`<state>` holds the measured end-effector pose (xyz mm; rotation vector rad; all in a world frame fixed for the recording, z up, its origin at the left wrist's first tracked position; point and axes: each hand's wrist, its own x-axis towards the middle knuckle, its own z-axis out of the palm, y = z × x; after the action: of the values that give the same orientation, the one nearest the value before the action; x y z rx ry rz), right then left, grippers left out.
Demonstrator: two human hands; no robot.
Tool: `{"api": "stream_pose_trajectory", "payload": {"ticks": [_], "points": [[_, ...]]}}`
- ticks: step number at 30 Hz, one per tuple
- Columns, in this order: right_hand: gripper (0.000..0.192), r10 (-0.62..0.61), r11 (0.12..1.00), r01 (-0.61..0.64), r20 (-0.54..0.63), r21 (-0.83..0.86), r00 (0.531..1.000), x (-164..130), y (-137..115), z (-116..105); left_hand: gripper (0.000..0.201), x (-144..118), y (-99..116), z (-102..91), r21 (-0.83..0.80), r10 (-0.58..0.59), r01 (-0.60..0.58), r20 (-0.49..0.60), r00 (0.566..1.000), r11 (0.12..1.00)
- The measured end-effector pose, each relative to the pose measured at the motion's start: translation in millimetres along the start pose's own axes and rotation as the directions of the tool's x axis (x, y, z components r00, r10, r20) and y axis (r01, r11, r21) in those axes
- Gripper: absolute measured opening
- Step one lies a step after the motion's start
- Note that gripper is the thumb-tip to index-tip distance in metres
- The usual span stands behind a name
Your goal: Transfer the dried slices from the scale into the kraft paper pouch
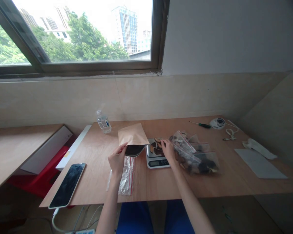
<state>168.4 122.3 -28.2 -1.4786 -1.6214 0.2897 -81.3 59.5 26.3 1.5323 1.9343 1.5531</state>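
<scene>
My left hand (117, 160) pinches the edge of a brown kraft paper bag (133, 134). The bag's mouth gapes toward me and its inside looks dark. Beside it, a small digital scale (158, 163) carries several brown dried slices (157, 151), perhaps mushroom. Over the scale's right side, my right hand (169, 150) has its fingers closed on one of these slices (158, 140). Clear zip bags (197, 152) with dark and brown dried pieces are piled just right of that hand. Flat clear zip bags (127, 178) with red seals lie below the paper bag.
A water bottle (104, 122) stands at the back left; a phone (67, 185) with a cable lies near the front left edge. Toward the right are a screwdriver (203, 125), a white dome camera (217, 123), a cable (230, 134) and a grey sheet (260, 163).
</scene>
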Motion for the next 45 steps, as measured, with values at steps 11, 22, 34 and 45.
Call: {"api": "stream_pose_trajectory", "payload": {"ticks": [11, 22, 34, 45], "points": [[0.031, 0.005, 0.998, -0.014, 0.148, 0.059, 0.989, -7.7, 22.2, -13.0, 0.021, -1.0, 0.8, -0.9, 0.005, 0.029, -0.029, 0.004, 1.0, 1.0], [0.033, -0.083, 0.996, 0.086, 0.207, -0.008, 0.975, 4.5, 21.0, -28.2, 0.021, -0.7, -2.2, -2.8, 0.007, 0.035, -0.035, -0.007, 0.999, 0.999], [0.044, -0.083, 0.966, 0.134, 0.225, -0.221, 0.971, 5.9, 18.8, -12.1, 0.022, -0.1, 1.1, -2.7, 0.009, 0.0, 0.0, 0.012, 1.0, 1.0], [0.042, -0.105, 0.942, 0.204, 0.345, -0.265, 0.933, 5.6, -15.1, 2.7, 0.019, 1.7, 6.3, -2.8, 0.004, -0.006, 0.006, 0.025, 1.0, 1.0]]}}
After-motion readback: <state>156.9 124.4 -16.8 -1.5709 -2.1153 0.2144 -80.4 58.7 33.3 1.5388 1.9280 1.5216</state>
